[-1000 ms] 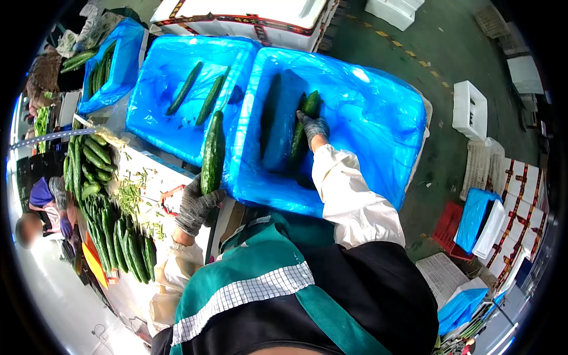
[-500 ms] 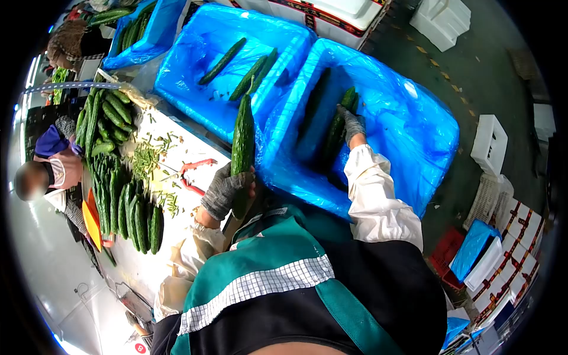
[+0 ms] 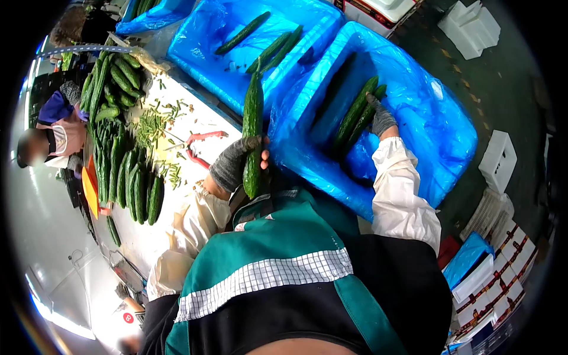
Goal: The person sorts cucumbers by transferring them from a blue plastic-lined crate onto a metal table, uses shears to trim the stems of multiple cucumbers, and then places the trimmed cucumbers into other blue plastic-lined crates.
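Cucumber (image 3: 253,109) within curled left fingers (image 3: 264,155)

Bumpy cucumber (image 3: 252,109) in left fingers (image 3: 264,155), cucumber pair (image 3: 356,111) in blue-lined bin (image 3: 436,142)

I count three blue-lined boxes (image 3: 417,118) along the table (image 3: 183,97). The left hand (image 3: 234,168) has one cucumber (image 3: 253,112), three more lie in the middle box, and I make out two at the right hand (image 3: 381,121). There's one red-handled tool (image 3: 204,136); the heaped cucumbers (image 3: 121,177) overlap too much to count.
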